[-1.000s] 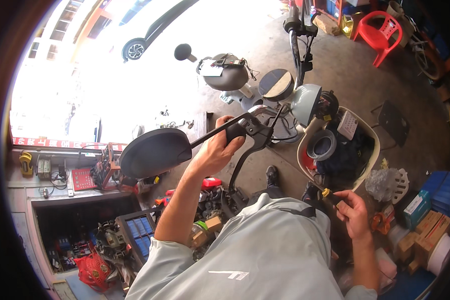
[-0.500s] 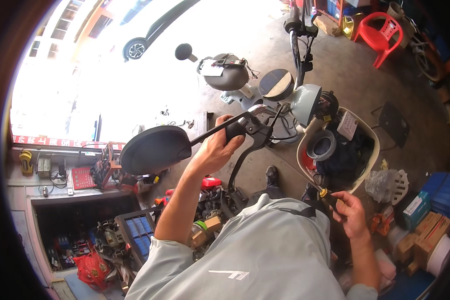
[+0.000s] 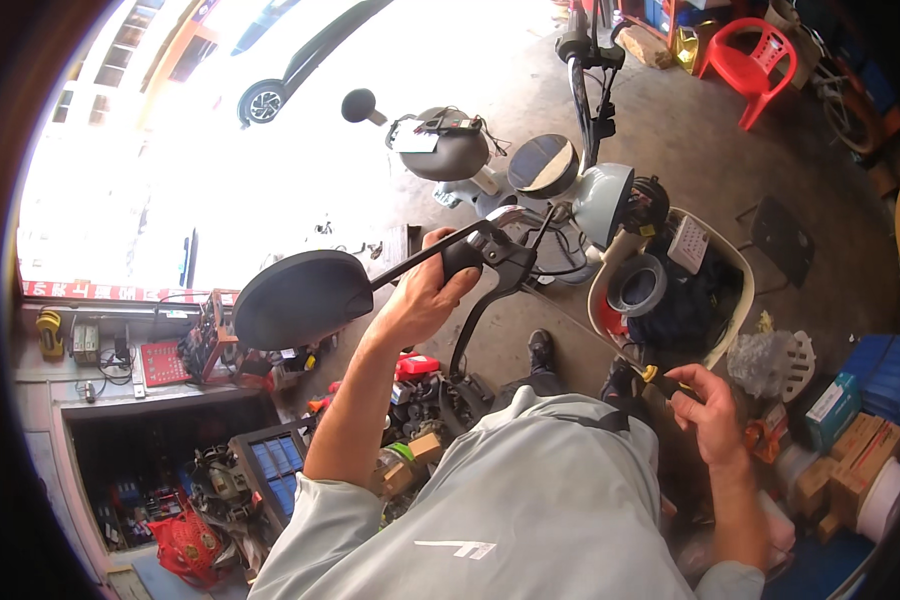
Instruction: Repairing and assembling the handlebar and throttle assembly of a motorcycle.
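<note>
My left hand is closed around the black handlebar grip of a scooter. A black brake lever curves down beside it, and a round black mirror on a stalk reaches out to the left. My right hand grips the black-and-yellow handle of a screwdriver. Its long thin shaft points up and left toward the lever bracket; I cannot tell whether the tip touches. The pale grey headlight shell sits at the middle of the handlebar, with a second round mirror beyond.
A cream front basket holds a grey ring, dark cloth and a white box. Several cardboard boxes and blue bins crowd the right. At left are tool-filled shelves. Farther off stand a red chair and another scooter.
The whole view has shifted slightly, so the scene sits a little farther left. Both hands keep their holds, the left on the grip and the right on the screwdriver.
</note>
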A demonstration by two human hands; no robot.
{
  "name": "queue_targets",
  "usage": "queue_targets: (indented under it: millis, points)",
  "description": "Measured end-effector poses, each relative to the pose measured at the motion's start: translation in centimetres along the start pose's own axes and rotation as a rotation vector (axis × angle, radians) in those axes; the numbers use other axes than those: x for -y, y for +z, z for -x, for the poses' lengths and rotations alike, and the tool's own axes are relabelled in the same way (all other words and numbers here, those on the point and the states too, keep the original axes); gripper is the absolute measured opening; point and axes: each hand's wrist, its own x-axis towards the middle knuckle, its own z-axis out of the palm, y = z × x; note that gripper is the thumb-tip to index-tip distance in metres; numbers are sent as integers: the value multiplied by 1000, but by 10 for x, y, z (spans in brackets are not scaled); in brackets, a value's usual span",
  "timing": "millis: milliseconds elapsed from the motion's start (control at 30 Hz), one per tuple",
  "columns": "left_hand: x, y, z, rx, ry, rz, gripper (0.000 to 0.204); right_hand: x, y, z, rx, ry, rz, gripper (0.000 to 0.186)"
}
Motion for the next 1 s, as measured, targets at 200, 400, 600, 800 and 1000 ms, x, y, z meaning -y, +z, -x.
queue_targets:
  millis: [200,400,600,800,1000]
  points:
    - [-7,2,3,-28,-59,7,50,16,16,-1,-220,-615,598,40]
    - [-3,0,1,-9,-34,5,49,9,19,2,-164,-487,441,35]
    - [-3,0,0,6,-5,-1,46,6,15,2,-48,-4,-68,34]
    - [-6,0,2,8,-90,27,51,15,9,9,-53,-40,26,32]
    - [5,1,1,-32,9,22,63,-9,-24,51,-286,-64,36,34]
